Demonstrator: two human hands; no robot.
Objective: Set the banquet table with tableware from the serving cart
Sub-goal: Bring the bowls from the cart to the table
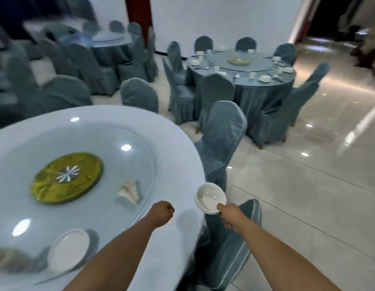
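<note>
a person stands at the near right edge of a round banquet table (pixel 172 143) covered in a pale cloth, seen from a head camera looking down along both bare forearms. the right hand (pixel 228 214) pinches the near rim of a small white bowl (pixel 210 200), carried in the air just beyond the table's right edge, above a blue covered chair (pixel 228 248). the left hand (pixel 162 212) hovers over the cloth with its fingers curled into a fist, holding nothing. on the table's glass turntable (pixel 130 133) lie a green centre disc (pixel 66 178) and a folded napkin (pixel 130 192); a white plate (pixel 68 249) sits at the near left. the step in hand looks like carrying the bowl to a place setting. the next move probably calls for bringing the bowl left over the cloth and lowering it flat near the edge. the serving cart is not in view.
</note>
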